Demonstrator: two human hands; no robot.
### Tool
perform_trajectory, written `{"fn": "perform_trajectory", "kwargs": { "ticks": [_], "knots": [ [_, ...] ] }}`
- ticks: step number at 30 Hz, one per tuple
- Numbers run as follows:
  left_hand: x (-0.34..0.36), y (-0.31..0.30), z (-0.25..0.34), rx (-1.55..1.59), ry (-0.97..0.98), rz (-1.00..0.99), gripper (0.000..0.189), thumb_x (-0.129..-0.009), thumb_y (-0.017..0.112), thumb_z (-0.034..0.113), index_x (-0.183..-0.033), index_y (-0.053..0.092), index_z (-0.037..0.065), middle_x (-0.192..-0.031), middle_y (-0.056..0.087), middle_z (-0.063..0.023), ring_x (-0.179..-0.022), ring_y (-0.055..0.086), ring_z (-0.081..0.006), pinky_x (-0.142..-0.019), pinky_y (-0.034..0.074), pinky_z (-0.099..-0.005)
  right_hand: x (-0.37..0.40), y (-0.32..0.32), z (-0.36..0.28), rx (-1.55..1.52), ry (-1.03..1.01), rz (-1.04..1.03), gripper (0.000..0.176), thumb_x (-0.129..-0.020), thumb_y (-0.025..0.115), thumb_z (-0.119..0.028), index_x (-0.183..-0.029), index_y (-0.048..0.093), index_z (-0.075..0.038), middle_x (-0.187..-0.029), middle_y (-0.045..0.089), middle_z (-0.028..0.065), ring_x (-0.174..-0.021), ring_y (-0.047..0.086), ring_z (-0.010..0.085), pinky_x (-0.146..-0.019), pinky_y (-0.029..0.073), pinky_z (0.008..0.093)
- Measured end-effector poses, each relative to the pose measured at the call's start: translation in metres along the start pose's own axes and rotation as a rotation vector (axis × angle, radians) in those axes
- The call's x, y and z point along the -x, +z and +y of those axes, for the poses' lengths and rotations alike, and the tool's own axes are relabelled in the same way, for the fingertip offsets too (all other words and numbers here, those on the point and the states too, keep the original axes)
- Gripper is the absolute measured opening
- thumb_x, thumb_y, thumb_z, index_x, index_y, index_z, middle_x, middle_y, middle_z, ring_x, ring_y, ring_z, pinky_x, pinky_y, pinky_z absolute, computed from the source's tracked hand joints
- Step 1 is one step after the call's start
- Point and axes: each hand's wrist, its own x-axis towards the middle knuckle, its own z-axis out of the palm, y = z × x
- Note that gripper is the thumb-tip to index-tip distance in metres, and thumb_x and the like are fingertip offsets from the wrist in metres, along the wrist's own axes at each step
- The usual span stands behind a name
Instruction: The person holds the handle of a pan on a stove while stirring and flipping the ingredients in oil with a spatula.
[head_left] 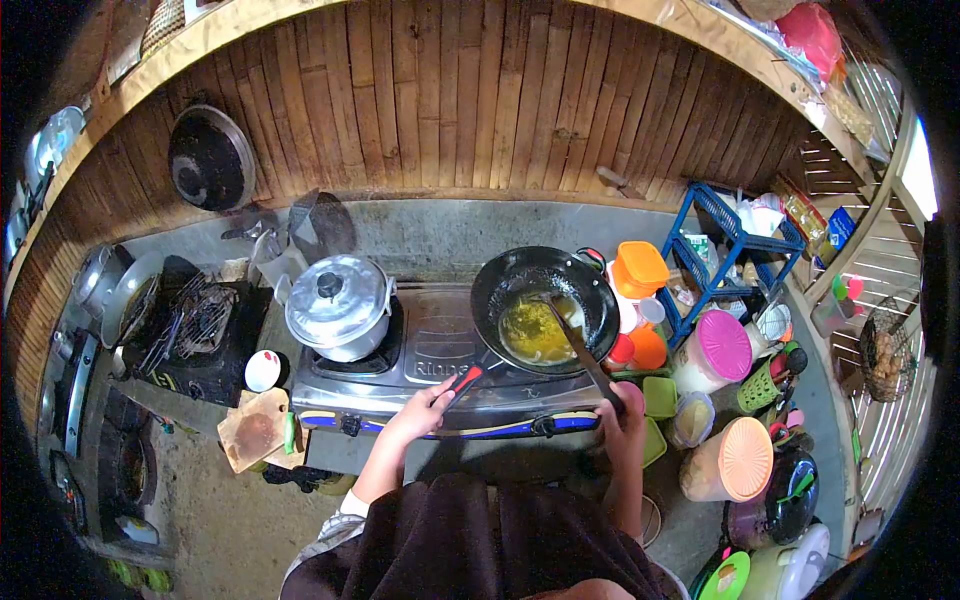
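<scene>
A black wok (490,290) sits on the right burner of a steel gas stove (440,345), with yellow food in bubbling oil (535,330) inside. My left hand (425,412) is closed around the wok's black and red handle (467,380), in front of the wok. My right hand (622,425) grips the dark handle of a long spatula (590,365), whose tip rests in the food. On the left burner stands a silver lidded pot (337,310), touched by neither hand.
Plastic tubs and jars, including a pink-lidded one (725,345) and an orange-lidded one (730,460), crowd the right side near a blue rack (740,240). At left are a cutting board (253,430), a white bowl (263,370) and a charred grill stove (200,335).
</scene>
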Motion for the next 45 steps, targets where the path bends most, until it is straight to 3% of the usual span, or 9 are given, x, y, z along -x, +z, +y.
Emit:
{"fn": "perform_trajectory", "kwargs": {
  "ticks": [1,3,5,6,19,27,32,35,45],
  "knots": [
    [0.001,0.000,0.002,0.000,0.000,0.000,0.037,-0.091,0.047,0.026,-0.128,0.043,0.023,-0.061,0.045,0.0040,-0.046,0.041,-0.0052,-0.043,0.037,-0.0212,-0.002,-0.006,0.018,0.234,-0.234,0.084,0.027,-0.080,0.058,-0.006,-0.106,0.055,-0.003,-0.078,0.057,0.0048,-0.066,0.055,0.0138,-0.058,0.044,0.0232],
    [0.004,0.001,0.008,-0.039,0.017,0.012,0.037,-0.091,0.046,0.026,-0.128,0.043,0.023,-0.061,0.045,0.0040,-0.046,0.041,-0.0051,-0.043,0.037,-0.0210,0.000,-0.015,0.021,0.101,-0.176,0.082,0.023,-0.080,0.058,-0.004,-0.103,0.055,-0.003,-0.081,0.058,0.0036,-0.067,0.055,0.0131,-0.064,0.045,0.0233],
    [0.003,0.001,0.007,-0.034,0.014,0.015,0.037,-0.091,0.047,0.026,-0.128,0.043,0.023,-0.061,0.045,0.0038,-0.046,0.041,-0.0052,-0.044,0.037,-0.0212,0.003,-0.024,-0.044,-0.227,0.189,0.068,0.023,-0.081,0.058,-0.004,-0.103,0.054,-0.001,-0.082,0.059,0.0036,-0.069,0.054,0.0117,-0.065,0.045,0.0233],
    [0.003,0.001,0.006,-0.029,0.010,0.016,0.037,-0.091,0.047,0.026,-0.128,0.043,0.022,-0.061,0.045,0.0037,-0.047,0.042,-0.0052,-0.044,0.037,-0.0214,0.001,-0.021,-0.062,-0.296,0.104,0.131,0.015,-0.083,0.057,-0.008,-0.096,0.058,0.000,-0.072,0.055,0.0003,-0.052,0.045,0.0042,-0.046,0.034,0.0176],
    [0.007,0.000,0.013,-0.104,0.009,0.031,0.037,-0.091,0.046,0.027,-0.127,0.044,0.025,-0.060,0.044,0.0034,-0.048,0.042,-0.0063,-0.045,0.038,-0.0223,0.010,-0.077,-0.056,-0.154,0.103,0.416,0.014,-0.084,0.056,-0.012,-0.078,0.060,0.000,-0.057,0.048,-0.0011,-0.046,0.041,0.0062,-0.042,0.028,0.0194],
    [0.009,0.000,0.016,-0.108,-0.009,0.025,0.036,-0.091,0.045,0.027,-0.127,0.044,0.026,-0.061,0.045,0.0034,-0.049,0.044,-0.0057,-0.045,0.038,-0.0216,0.007,-0.043,-0.029,-0.196,0.165,0.204,0.011,-0.084,0.055,-0.007,-0.085,0.060,0.002,-0.070,0.056,0.0007,-0.056,0.047,0.0047,-0.047,0.036,0.0170],
    [0.012,0.000,0.021,-0.107,-0.002,0.018,0.037,-0.091,0.045,0.028,-0.128,0.043,0.026,-0.060,0.044,0.0033,-0.049,0.043,-0.0058,-0.045,0.038,-0.0217,0.002,-0.009,-0.023,-0.112,0.070,0.004,0.017,-0.081,0.059,-0.010,-0.096,0.061,-0.003,-0.088,0.060,0.0066,-0.082,0.055,0.0144,-0.076,0.043,0.0267],
    [0.012,0.000,0.022,-0.111,-0.003,0.017,0.037,-0.091,0.045,0.029,-0.128,0.042,0.026,-0.059,0.043,0.0034,-0.048,0.043,-0.0060,-0.045,0.038,-0.0218,-0.001,0.009,-0.020,0.016,-0.056,-0.029,0.023,-0.080,0.060,-0.011,-0.101,0.059,-0.002,-0.092,0.061,0.0089,-0.084,0.056,0.0154,-0.078,0.043,0.0269],
    [0.008,0.000,0.014,-0.071,-0.003,0.017,0.039,-0.090,0.047,0.028,-0.129,0.042,0.024,-0.057,0.041,0.0048,-0.047,0.041,-0.0059,-0.044,0.036,-0.0220,-0.005,0.033,-0.002,-0.071,0.100,-0.128,0.032,-0.081,0.057,-0.011,-0.109,0.053,0.004,-0.098,0.061,0.0166,-0.092,0.059,0.0213,-0.083,0.043,0.0284]
  ]
}}
